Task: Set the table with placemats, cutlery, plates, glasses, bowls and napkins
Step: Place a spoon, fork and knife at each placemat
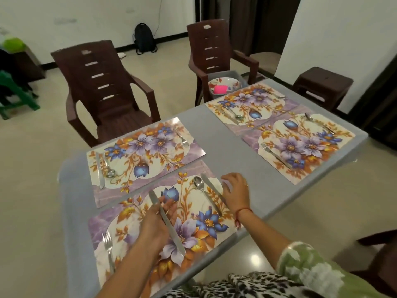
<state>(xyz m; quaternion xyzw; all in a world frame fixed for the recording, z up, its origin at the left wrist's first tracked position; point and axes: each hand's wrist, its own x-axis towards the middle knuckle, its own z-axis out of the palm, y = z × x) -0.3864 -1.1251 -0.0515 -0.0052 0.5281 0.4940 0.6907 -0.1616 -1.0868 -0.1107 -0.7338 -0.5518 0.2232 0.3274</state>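
On the nearest floral placemat (193, 239), our left hand (154, 224) pinches a spare table knife (166, 222), while our right hand (235, 193), fingers spread, rests beside the knife (212, 191) and spoon (203, 192). We should carry the spare across without nudging them.

Placemats (148, 155): cream ground with purple and blue flowers, orange-gold leaves, lilac marbled corners; desk (225, 130): plain grey. Cutlery (165, 222): silver; chairs (107, 93): dark brown. Bowl (224, 83): white, red-patterned, holding a bright pink item (220, 89); sleeve (305, 267): green-and-white print.
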